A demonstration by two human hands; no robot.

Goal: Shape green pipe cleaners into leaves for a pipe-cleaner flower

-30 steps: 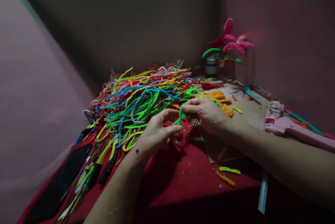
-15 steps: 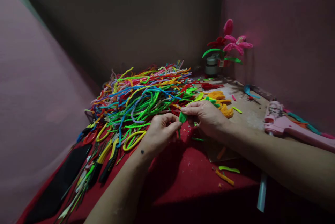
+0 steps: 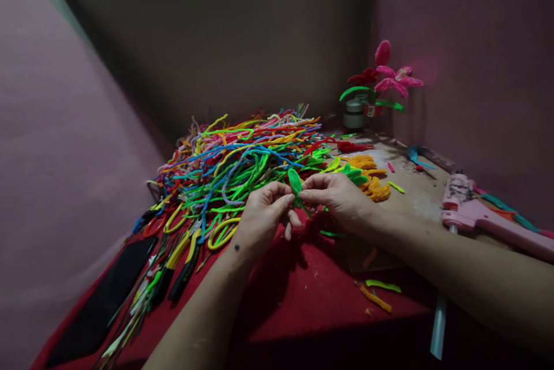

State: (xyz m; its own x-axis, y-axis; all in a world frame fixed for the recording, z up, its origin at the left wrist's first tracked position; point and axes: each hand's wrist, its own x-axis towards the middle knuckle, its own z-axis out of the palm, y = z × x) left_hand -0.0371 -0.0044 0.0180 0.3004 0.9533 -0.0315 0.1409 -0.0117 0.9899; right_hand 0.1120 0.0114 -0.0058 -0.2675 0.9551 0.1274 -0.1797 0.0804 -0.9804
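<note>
Between my hands stands a green pipe-cleaner leaf, its rounded tip up and a thin tail hanging below. My left hand pinches the leaf's lower part from the left, thumb against forefinger, with the other fingers curled loosely below. From the right, my right hand pinches the leaf's edge near the same spot. Just behind my hands lies a heap of multicoloured pipe cleaners. Green leaf shapes and orange petal shapes rest beyond my right hand.
Yellow-handled pliers, a black phone-like slab and yellow-handled scissors lie left on the red cloth. A pink glue gun with its glue stick sits right. A pink pipe-cleaner flower stands at the back, and short offcuts lie in front.
The green leaf has turned upright, its tip now above my fingers. My right hand has slid down along it to the lower part. The whole view has shifted slightly.
</note>
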